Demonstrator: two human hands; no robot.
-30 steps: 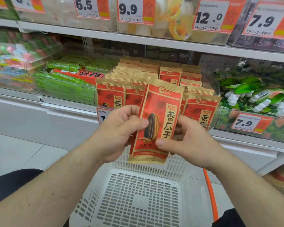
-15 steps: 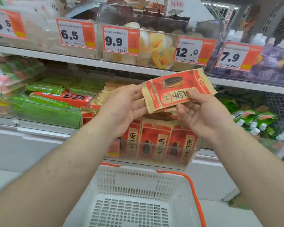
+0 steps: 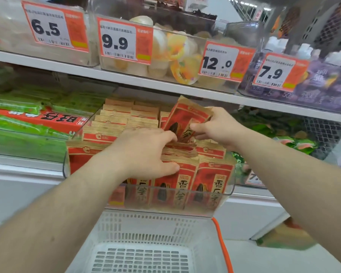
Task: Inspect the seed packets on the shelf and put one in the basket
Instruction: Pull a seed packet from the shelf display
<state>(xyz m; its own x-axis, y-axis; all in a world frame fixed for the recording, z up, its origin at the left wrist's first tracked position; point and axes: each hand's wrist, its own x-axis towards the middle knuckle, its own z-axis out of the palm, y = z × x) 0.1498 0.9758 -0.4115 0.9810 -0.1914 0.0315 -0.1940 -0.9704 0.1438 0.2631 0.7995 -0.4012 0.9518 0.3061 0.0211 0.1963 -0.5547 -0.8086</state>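
Upper shelf (image 3: 165, 89) (low overhead) roofs the packed bin (image 3: 146, 196); basket (image 3: 142, 229) gapes.

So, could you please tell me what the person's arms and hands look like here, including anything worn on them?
Both forearms are bare from the frame edge to the wrist, with no sleeve in view. The left hand and right hand wear no gloves, and no watch, bracelet or ring shows on the visible sides. The left forearm carries a few small dark marks. Fingernails are too blurred to describe.

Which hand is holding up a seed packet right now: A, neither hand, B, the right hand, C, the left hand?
B: the right hand pinches a tilted packet above the bin, while the left hand rests on the packets standing in it.
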